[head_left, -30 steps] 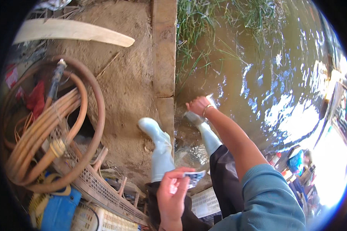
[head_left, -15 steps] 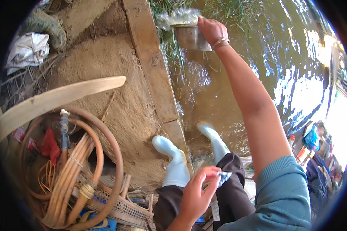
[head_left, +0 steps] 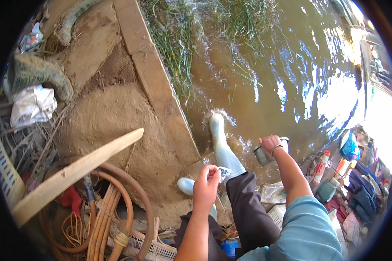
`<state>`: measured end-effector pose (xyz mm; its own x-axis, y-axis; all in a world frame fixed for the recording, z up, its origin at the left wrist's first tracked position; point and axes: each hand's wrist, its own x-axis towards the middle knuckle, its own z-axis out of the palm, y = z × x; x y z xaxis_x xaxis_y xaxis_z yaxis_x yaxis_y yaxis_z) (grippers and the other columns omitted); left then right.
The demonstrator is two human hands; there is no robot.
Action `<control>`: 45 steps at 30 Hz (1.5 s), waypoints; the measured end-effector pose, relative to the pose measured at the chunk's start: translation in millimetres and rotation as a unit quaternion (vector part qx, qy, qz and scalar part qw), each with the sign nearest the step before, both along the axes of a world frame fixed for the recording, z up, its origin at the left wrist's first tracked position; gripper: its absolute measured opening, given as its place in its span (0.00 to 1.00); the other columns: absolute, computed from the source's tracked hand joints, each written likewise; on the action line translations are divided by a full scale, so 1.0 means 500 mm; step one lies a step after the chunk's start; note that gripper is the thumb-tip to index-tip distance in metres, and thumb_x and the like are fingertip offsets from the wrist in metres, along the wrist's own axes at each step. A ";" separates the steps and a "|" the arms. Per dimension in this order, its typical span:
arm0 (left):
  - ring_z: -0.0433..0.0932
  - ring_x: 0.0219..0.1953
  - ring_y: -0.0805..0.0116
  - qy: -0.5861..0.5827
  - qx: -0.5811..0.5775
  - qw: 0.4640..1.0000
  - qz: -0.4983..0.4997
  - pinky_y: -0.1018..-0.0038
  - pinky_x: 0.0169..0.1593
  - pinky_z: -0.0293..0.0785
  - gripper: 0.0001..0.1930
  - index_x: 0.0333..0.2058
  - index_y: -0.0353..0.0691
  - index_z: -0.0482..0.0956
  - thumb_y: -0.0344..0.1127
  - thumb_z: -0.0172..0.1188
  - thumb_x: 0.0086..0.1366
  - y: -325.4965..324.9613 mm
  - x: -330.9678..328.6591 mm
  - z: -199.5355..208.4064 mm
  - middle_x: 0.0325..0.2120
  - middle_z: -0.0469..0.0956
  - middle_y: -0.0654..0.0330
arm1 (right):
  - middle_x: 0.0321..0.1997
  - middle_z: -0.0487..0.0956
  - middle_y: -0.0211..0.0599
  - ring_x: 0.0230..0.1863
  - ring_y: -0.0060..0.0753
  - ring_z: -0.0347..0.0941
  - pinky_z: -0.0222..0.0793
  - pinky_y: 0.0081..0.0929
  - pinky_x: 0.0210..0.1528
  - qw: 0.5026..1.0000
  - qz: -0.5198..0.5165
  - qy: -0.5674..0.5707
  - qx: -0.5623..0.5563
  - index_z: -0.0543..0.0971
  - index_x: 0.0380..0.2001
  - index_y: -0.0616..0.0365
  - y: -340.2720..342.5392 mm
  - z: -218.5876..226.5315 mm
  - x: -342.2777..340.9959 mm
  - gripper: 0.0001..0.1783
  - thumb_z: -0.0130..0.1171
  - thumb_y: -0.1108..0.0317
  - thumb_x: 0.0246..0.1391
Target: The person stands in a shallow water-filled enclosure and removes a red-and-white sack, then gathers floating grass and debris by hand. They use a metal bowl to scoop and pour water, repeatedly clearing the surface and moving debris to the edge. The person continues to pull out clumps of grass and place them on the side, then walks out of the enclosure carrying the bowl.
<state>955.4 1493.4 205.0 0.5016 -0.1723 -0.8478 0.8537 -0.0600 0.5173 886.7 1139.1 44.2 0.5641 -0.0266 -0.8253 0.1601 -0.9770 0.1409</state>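
Note:
My right hand [head_left: 271,143] grips the rim of a metal pot [head_left: 264,156], which is tilted low over the muddy water at my right side. Between the thumb and fingers of my left hand [head_left: 206,186] is a small, crumpled packet [head_left: 224,174], silvery and dark; its contents cannot be made out. That hand is in front of my legs. One pale rubber boot [head_left: 217,135] stands in the brown water [head_left: 265,104], and the other boot [head_left: 186,185] is on the earth bank, partly hidden by my left hand.
A plank edge [head_left: 161,78] divides the bank from the water. Green grass [head_left: 172,48] floats or grows along it. On the left lie a curved wooden piece [head_left: 80,172], coiled brown hose [head_left: 128,191] and a white sack [head_left: 32,106]. Clothes and litter [head_left: 357,187] pile up on the right.
My right hand has brought the pot back from the far grass, where water was splashing from it, to near my right side. One boot has stepped farther into the water.

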 end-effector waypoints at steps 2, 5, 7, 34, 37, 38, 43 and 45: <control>0.72 0.32 0.79 0.000 -0.029 1.000 0.009 0.81 0.38 0.69 0.06 0.37 0.35 0.73 0.31 0.57 0.64 -0.004 0.057 -0.013 0.29 0.76 0.65 | 0.25 0.81 0.40 0.29 0.42 0.79 0.73 0.40 0.33 0.997 -0.013 -0.077 0.029 0.82 0.22 0.51 -0.023 -0.082 0.068 0.26 0.40 0.51 0.62; 0.73 0.31 0.80 0.025 0.002 0.999 -0.020 0.82 0.36 0.69 0.06 0.39 0.36 0.73 0.30 0.56 0.65 -0.011 0.133 -0.016 0.30 0.76 0.65 | 0.26 0.81 0.41 0.29 0.44 0.78 0.72 0.42 0.33 0.998 -0.050 -0.013 0.038 0.82 0.23 0.51 -0.030 -0.197 0.245 0.28 0.37 0.49 0.63; 0.77 0.28 0.78 0.052 -0.006 0.999 -0.006 0.83 0.30 0.66 0.07 0.41 0.38 0.72 0.31 0.54 0.66 -0.027 0.175 -0.022 0.32 0.78 0.63 | 0.24 0.80 0.41 0.29 0.45 0.78 0.72 0.42 0.33 0.991 -0.028 -0.079 0.106 0.81 0.20 0.51 -0.022 -0.246 0.405 0.30 0.35 0.48 0.63; 0.68 0.57 0.61 -0.167 -0.093 0.981 0.019 0.67 0.59 0.68 0.30 0.63 0.33 0.50 0.39 0.50 0.69 -0.359 0.685 0.039 0.61 0.56 0.47 | 0.23 0.81 0.37 0.27 0.40 0.79 0.72 0.38 0.31 0.984 -0.171 0.041 -0.027 0.82 0.18 0.49 -0.299 0.072 0.055 0.28 0.39 0.50 0.62; 0.73 0.52 0.62 -0.145 -0.049 0.986 -0.063 0.67 0.56 0.71 0.23 0.57 0.33 0.63 0.39 0.50 0.69 -0.369 0.649 0.060 0.52 0.71 0.51 | 0.25 0.82 0.33 0.31 0.36 0.80 0.73 0.33 0.33 0.977 -0.192 0.056 -0.076 0.83 0.21 0.49 -0.305 0.032 0.083 0.28 0.38 0.49 0.64; 0.74 0.50 0.63 -0.108 -0.058 0.991 -0.059 0.69 0.53 0.72 0.21 0.56 0.33 0.65 0.39 0.50 0.69 -0.374 0.630 0.053 0.50 0.72 0.52 | 0.25 0.82 0.33 0.31 0.36 0.80 0.73 0.33 0.33 0.976 -0.197 0.047 -0.074 0.83 0.21 0.49 -0.303 0.007 0.116 0.28 0.38 0.49 0.64; 0.75 0.46 0.67 -0.040 -0.024 0.999 -0.027 0.74 0.50 0.71 0.17 0.52 0.31 0.68 0.32 0.52 0.68 -0.384 0.651 -0.076 0.47 0.74 0.54 | 0.24 0.82 0.33 0.31 0.36 0.79 0.71 0.36 0.36 0.984 -0.172 -0.014 -0.031 0.82 0.20 0.48 -0.296 -0.133 0.396 0.28 0.39 0.50 0.63; 0.75 0.47 0.67 -0.009 0.016 1.000 -0.002 0.74 0.51 0.71 0.16 0.52 0.31 0.68 0.32 0.52 0.68 -0.380 0.707 -0.120 0.47 0.74 0.54 | 0.23 0.81 0.36 0.30 0.37 0.79 0.71 0.36 0.36 0.984 -0.148 -0.099 0.000 0.82 0.18 0.48 -0.288 -0.184 0.559 0.28 0.39 0.50 0.63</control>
